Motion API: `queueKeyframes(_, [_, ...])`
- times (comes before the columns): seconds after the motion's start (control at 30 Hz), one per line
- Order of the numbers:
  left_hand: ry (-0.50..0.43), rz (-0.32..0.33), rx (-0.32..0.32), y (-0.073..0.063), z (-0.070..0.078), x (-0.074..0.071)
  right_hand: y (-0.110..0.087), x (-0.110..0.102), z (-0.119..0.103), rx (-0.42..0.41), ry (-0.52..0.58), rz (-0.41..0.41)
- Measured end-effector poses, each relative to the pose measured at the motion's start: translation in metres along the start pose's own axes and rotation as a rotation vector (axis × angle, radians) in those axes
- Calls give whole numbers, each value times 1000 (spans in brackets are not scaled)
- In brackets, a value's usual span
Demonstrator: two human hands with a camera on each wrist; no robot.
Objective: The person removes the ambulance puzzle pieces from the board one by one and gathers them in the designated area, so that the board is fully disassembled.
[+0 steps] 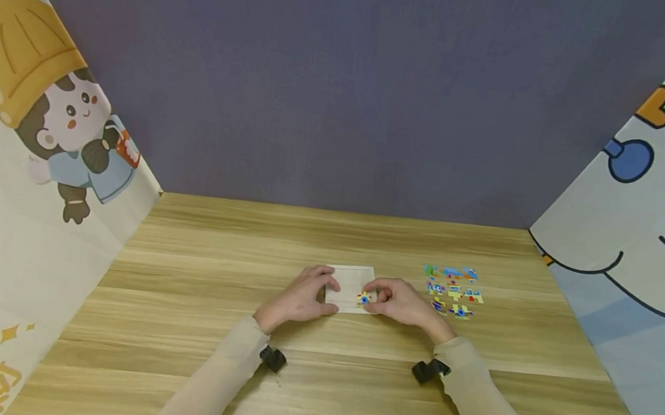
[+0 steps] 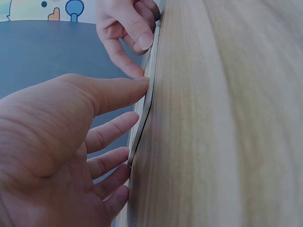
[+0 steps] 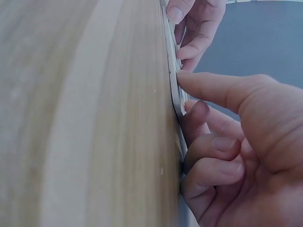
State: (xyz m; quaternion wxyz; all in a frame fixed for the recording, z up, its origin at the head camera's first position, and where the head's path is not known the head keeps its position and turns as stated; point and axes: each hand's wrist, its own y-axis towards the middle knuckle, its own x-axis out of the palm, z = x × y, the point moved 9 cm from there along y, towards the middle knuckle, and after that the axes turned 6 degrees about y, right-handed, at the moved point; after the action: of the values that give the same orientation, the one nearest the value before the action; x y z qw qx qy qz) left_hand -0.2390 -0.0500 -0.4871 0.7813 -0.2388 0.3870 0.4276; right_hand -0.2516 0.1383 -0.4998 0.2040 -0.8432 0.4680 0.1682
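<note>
A pale, flat puzzle board [image 1: 349,279] lies on the wooden table between both hands. At its lower right is a small jigsaw piece [image 1: 364,298] printed in yellow, blue and red. My right hand [image 1: 404,302] has thumb and index finger on either side of this piece, pinching it low against the board, with the other fingers curled. My left hand [image 1: 303,295] rests at the board's left side, thumb on the near corner and fingers loosely spread. In the left wrist view, the left thumb [image 2: 118,92] touches the board's thin edge; the piece is hidden there.
Several loose, colourful jigsaw pieces [image 1: 453,291] lie in rough rows on the table [image 1: 213,256], right of the right hand. A dark panel [image 1: 344,88] stands behind the table, with cartoon-printed walls [image 1: 74,142] at both sides.
</note>
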Motion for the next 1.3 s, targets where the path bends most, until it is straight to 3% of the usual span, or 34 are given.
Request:
queueKeyframes(0.63, [21, 1, -3, 0, -1, 1, 2, 4, -3, -19, 21, -33])
queueKeyframes(1.03, [21, -4, -6, 0, 2, 1, -1, -3, -8, -63, -36, 35])
queueKeyframes(1.3, [-2, 7, -4, 0, 1, -1, -3, -2, -11, -108, -9, -25])
